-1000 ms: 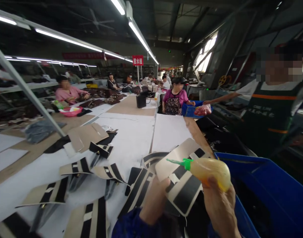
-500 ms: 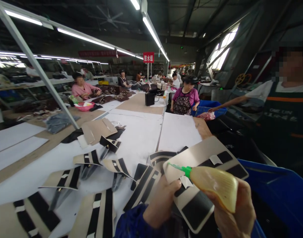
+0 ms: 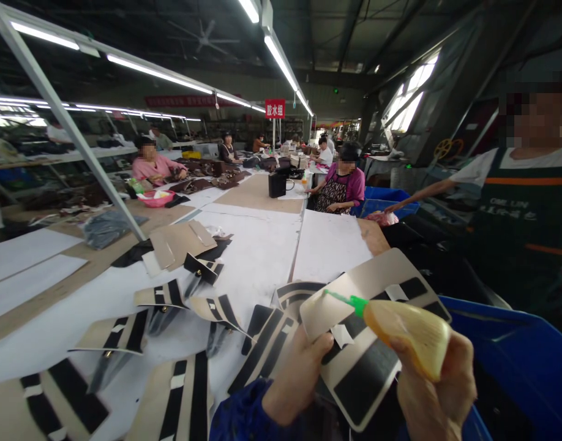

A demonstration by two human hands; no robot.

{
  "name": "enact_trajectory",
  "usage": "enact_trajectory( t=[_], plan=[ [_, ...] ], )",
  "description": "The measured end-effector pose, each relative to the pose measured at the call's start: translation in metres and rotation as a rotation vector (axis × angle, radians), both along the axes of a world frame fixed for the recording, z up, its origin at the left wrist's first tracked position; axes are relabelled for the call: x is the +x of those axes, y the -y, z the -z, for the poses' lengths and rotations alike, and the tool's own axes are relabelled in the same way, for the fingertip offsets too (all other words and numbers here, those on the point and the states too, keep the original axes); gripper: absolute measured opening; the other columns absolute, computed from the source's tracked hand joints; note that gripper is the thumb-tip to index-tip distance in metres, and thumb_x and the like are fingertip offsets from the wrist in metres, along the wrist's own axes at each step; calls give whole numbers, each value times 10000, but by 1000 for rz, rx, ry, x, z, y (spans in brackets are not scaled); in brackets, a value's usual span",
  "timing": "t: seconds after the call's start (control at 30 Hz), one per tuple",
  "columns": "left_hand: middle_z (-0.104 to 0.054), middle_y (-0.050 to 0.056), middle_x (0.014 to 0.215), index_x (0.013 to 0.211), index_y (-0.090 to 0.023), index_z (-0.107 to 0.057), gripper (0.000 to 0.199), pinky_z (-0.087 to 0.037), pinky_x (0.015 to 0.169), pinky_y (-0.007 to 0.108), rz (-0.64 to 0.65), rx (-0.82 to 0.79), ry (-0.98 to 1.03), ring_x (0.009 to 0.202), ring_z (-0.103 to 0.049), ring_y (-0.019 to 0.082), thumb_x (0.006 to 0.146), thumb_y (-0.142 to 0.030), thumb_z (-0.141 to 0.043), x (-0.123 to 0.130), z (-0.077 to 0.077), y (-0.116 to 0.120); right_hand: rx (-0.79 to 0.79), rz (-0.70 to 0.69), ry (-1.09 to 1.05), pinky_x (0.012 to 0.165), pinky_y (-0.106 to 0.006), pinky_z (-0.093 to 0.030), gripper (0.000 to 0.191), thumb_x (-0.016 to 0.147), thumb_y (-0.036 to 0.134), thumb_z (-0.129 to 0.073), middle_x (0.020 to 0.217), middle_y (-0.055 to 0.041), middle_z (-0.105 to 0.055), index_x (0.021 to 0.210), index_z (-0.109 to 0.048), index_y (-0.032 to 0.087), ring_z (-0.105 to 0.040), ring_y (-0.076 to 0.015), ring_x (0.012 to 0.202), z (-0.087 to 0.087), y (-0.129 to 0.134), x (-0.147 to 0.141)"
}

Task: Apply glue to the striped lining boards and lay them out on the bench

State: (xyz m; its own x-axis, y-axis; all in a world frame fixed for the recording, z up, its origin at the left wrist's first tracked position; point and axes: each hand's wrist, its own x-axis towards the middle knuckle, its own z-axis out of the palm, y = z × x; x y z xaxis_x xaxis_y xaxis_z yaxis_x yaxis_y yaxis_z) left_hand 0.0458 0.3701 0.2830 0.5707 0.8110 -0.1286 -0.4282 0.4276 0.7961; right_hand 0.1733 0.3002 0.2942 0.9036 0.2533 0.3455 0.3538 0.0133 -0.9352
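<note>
My left hand (image 3: 299, 373) grips the near-left edge of a beige panel with black strips (image 3: 354, 392), thumb on its top face beside a small white tab (image 3: 342, 336). The panel is tilted up above the table. In my right hand (image 3: 439, 386) is a yellowish squeeze glue bottle (image 3: 409, 331) with a green nozzle (image 3: 359, 304), its fingers wrapped round the body. The nozzle tip points left over the panel's beige far part; whether it touches I cannot tell. More striped panels (image 3: 265, 343) lie just left of my left hand.
Several similar pieces (image 3: 166, 294) are spread over the white-covered table (image 3: 258, 245) at left. A blue bin (image 3: 505, 343) stands at right. A metal post (image 3: 79, 128) rises from the table. A co-worker in a green apron (image 3: 515, 226) stands at right, with others seated farther off.
The bottle in my right hand has moved slightly right, its nozzle tip shifting right and up along the panel. The panel has turned a little. The seated co-worker in purple leans toward the table.
</note>
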Motion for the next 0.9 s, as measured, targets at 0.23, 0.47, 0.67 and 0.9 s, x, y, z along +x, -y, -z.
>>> enact_trajectory(
  t=[0.23,0.47,0.67,0.9],
  plan=[
    [-760,98,1134,1221,-152,-687,443,-392,1126,401,-1,33,56,1256,-595,295,779,-181,-676,-6,-2,-4,16,-56,35,716,-400,-544,661,512,583,-863,936,-37,-610,963,-553,211,-622,-251,813,2,1,-7],
    [-725,109,1232,1241,-167,-683,429,-424,1099,399,10,65,55,1234,-612,296,813,-192,-659,-3,0,-6,47,-95,-2,678,-363,-539,576,572,559,-836,967,-44,-625,940,-535,234,-633,-248,831,-10,1,-32],
    [-763,114,1120,1206,-150,-701,425,-437,1088,407,-88,56,12,1203,-630,309,785,-207,-702,-6,8,-9,-2,-203,39,628,-373,-522,561,592,553,-834,869,-22,-606,951,-541,238,-607,-232,729,-5,-5,-12],
    [-780,97,1059,1231,-154,-685,404,-394,1130,392,-73,48,33,1255,-603,277,829,-185,-661,-9,8,-12,57,-174,16,704,-359,-515,597,571,607,-838,974,-34,-598,961,-555,255,-601,-228,836,-6,-9,-25]
  ],
)
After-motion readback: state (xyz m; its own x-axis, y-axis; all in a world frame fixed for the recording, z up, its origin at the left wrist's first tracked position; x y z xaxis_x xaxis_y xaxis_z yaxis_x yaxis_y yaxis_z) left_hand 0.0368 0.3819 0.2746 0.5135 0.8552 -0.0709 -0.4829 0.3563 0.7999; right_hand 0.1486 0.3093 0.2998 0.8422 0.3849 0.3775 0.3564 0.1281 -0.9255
